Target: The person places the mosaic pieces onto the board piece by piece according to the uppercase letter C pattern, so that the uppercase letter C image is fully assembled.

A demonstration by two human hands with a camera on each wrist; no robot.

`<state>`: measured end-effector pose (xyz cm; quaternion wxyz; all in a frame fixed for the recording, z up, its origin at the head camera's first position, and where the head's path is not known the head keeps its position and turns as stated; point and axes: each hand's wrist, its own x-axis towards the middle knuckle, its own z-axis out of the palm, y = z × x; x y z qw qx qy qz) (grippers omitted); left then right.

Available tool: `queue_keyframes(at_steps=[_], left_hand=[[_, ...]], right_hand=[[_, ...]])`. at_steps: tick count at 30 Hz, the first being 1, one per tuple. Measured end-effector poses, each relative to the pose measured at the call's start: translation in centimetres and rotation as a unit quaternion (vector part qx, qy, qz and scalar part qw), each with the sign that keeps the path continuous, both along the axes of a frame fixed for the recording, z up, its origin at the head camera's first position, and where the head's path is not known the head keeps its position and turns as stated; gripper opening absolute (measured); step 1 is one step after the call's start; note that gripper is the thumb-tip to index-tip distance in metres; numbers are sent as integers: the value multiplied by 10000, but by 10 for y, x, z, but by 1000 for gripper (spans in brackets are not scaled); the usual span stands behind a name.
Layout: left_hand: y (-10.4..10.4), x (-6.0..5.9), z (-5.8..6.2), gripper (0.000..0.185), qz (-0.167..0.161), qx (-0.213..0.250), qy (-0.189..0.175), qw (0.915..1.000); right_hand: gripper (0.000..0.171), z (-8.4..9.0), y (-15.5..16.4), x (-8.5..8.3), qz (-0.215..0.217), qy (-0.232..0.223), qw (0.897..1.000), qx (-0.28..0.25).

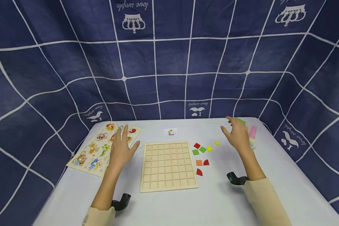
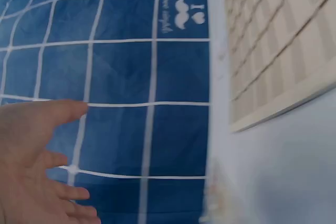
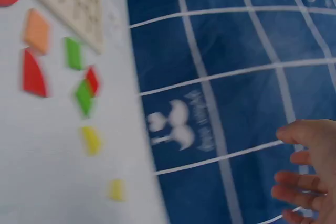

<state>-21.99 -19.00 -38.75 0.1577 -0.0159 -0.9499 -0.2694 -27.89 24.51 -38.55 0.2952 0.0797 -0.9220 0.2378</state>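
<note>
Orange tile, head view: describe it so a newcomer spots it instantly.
Find the wooden grid board mid-table. Loose coloured tiles lie just right of it; the orange tile sits nearest the board's right edge, beside a red quarter-circle. It is the only orange piece, and square.

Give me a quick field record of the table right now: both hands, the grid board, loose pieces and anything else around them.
left hand: open, fingers spread, over the right edge of the animal puzzle board
right hand: open, raised above the table, holding nothing
grid board: wooden, centre of the table, cells look bare
loose pieces: red, green, yellow and orange tiles lying right of the grid board
pattern card: small, behind the grid board
pink object: beside the right hand, by a green piece
</note>
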Motion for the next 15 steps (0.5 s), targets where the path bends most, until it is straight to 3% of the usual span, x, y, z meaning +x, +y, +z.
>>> queue_keyframes(at_steps=[5,9,15], left_hand=[[3,-1,-36,79,-336,889,-133,9954],[2,-4,-69,74,-783,1185,-248,9895],[-2,-1,-103,71,-1368,1420,-1216,9728]], right_hand=[[40,-43,6,-9,-80,-427,9982,-422],[40,-76,13,-14,-91,-1106,9912,-718],[39,-108,19,-18,-164,-1474,9839,-1002]])
